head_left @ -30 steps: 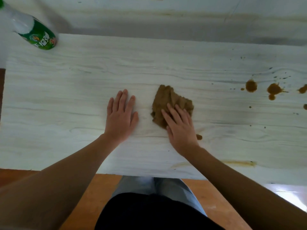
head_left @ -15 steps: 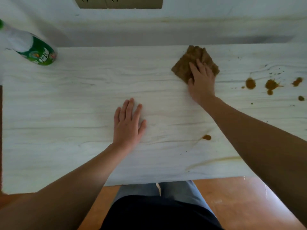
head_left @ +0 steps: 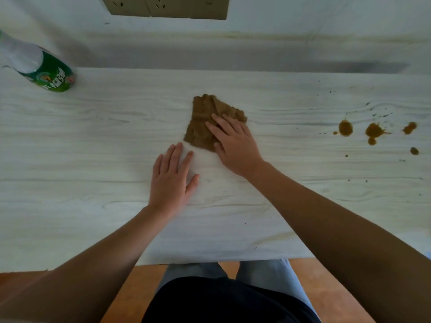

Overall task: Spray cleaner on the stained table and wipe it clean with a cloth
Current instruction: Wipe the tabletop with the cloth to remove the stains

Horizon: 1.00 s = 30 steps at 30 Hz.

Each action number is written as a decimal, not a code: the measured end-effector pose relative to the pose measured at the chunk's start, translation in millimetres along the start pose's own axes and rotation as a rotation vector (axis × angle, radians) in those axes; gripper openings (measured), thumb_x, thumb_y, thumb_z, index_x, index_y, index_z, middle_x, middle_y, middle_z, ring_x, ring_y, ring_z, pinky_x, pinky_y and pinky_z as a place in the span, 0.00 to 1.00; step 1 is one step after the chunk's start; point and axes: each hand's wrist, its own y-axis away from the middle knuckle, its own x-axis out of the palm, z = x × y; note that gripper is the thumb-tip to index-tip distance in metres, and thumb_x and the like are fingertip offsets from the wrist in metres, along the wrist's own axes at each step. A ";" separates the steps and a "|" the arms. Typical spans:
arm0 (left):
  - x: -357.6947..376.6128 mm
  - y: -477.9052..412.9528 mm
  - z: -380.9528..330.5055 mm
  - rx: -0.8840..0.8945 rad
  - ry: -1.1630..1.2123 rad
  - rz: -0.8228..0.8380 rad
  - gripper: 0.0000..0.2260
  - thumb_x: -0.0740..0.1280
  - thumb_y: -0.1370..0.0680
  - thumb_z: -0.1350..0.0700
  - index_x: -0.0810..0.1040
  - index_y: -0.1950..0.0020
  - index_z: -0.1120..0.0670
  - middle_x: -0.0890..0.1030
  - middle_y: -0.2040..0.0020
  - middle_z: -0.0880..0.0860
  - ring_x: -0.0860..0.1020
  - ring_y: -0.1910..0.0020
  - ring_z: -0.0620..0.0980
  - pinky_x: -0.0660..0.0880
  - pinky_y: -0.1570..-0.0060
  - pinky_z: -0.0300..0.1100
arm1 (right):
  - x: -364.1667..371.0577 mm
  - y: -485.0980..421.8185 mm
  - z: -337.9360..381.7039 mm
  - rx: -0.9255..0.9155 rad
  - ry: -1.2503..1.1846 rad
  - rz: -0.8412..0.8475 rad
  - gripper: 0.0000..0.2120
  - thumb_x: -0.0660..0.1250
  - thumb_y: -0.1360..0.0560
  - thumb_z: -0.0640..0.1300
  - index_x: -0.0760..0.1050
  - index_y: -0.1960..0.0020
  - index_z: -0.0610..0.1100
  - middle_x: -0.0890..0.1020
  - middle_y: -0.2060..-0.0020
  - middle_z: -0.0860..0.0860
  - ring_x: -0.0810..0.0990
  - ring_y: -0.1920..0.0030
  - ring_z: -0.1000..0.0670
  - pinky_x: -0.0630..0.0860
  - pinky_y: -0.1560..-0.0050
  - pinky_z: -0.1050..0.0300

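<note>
A pale wood-grain table [head_left: 70, 183] fills the view. My right hand [head_left: 235, 145] presses flat on a crumpled brown cloth [head_left: 203, 120] near the table's middle, fingers spread over its right half. My left hand [head_left: 172, 180] lies flat and open on the bare tabletop just below and left of the cloth, holding nothing. Brown stains [head_left: 345, 128] with small specks sit on the table at the far right, apart from the cloth. A green and white cleaner bottle [head_left: 44, 71] stands at the far left corner.
A wall with beige power sockets [head_left: 165, 7] rises behind the table's far edge. An orange-brown floor [head_left: 331, 290] and my legs show below the table's near edge.
My right hand has pulled the cloth back from the far edge toward the table's middle, close to my left hand. The brown spot and streak near the front edge no longer show.
</note>
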 end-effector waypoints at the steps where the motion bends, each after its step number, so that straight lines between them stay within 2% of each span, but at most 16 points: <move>1: -0.3 -0.8 -2.3 -0.013 -0.002 -0.002 0.29 0.57 0.18 0.41 0.67 0.21 0.55 0.62 0.19 0.60 0.59 0.19 0.60 0.57 0.22 0.58 | -3.8 -4.1 -11.9 0.033 -0.012 -0.011 0.26 0.59 0.21 0.48 0.66 0.23 0.49 0.66 0.23 0.49 0.64 0.24 0.44 0.60 0.25 0.46; 6: -2.6 -6.9 -28.7 -0.121 -0.030 -0.012 0.28 0.60 0.19 0.42 0.70 0.26 0.58 0.65 0.21 0.63 0.63 0.22 0.64 0.62 0.25 0.61 | -31.0 -11.1 -90.7 0.249 -0.037 -0.065 0.26 0.57 0.19 0.49 0.62 0.21 0.49 0.62 0.21 0.49 0.59 0.22 0.44 0.56 0.23 0.45; 10: -0.1 -16.0 -69.5 -0.063 -0.043 -0.070 0.24 0.63 0.19 0.45 0.73 0.27 0.56 0.68 0.22 0.61 0.67 0.23 0.62 0.64 0.27 0.59 | -49.3 13.3 -167.1 0.387 -0.039 -0.075 0.26 0.54 0.18 0.50 0.58 0.20 0.50 0.58 0.20 0.49 0.55 0.21 0.45 0.52 0.22 0.45; 15: 8.8 -42.6 -137.5 -0.070 -0.016 0.012 0.26 0.58 0.18 0.43 0.70 0.24 0.54 0.66 0.21 0.61 0.64 0.22 0.63 0.64 0.26 0.60 | -72.9 63.5 -267.2 0.555 -0.031 -0.093 0.26 0.52 0.17 0.52 0.56 0.19 0.50 0.57 0.20 0.48 0.55 0.21 0.42 0.52 0.22 0.41; 18: 13.4 -48.7 -152.7 -0.145 -0.032 0.001 0.26 0.57 0.18 0.43 0.70 0.24 0.54 0.66 0.21 0.62 0.64 0.23 0.66 0.64 0.27 0.61 | -76.8 74.6 -295.7 0.625 -0.022 -0.109 0.26 0.52 0.17 0.51 0.55 0.19 0.49 0.56 0.19 0.48 0.54 0.21 0.42 0.52 0.22 0.40; 20: 15.1 -47.6 -153.3 -0.156 -0.048 0.005 0.25 0.57 0.17 0.43 0.70 0.24 0.54 0.66 0.21 0.62 0.64 0.23 0.66 0.63 0.26 0.61 | -71.8 70.1 -286.1 0.658 -0.018 -0.117 0.26 0.52 0.17 0.49 0.54 0.19 0.49 0.55 0.19 0.48 0.53 0.21 0.42 0.51 0.22 0.39; 23: 14.8 -47.6 -152.7 -0.154 -0.073 0.010 0.26 0.57 0.17 0.43 0.70 0.24 0.55 0.66 0.21 0.62 0.64 0.23 0.66 0.64 0.27 0.60 | -59.6 63.1 -244.6 0.562 -0.044 -0.117 0.26 0.57 0.19 0.44 0.59 0.21 0.48 0.58 0.20 0.47 0.54 0.21 0.41 0.50 0.22 0.40; 27: 12.9 -48.5 -156.2 -0.165 -0.086 0.028 0.26 0.57 0.17 0.43 0.70 0.24 0.55 0.66 0.22 0.63 0.65 0.23 0.66 0.65 0.28 0.61 | -28.1 81.0 -170.2 0.196 -0.061 -0.080 0.27 0.64 0.26 0.42 0.71 0.27 0.47 0.70 0.25 0.46 0.66 0.26 0.38 0.56 0.25 0.40; 30: 10.9 -49.2 -160.6 -0.186 -0.078 0.049 0.26 0.56 0.17 0.43 0.69 0.23 0.56 0.65 0.21 0.63 0.63 0.22 0.66 0.66 0.29 0.62 | -15.4 106.0 -140.0 -0.052 -0.070 -0.003 0.27 0.62 0.25 0.44 0.70 0.26 0.47 0.69 0.25 0.47 0.65 0.26 0.40 0.56 0.24 0.40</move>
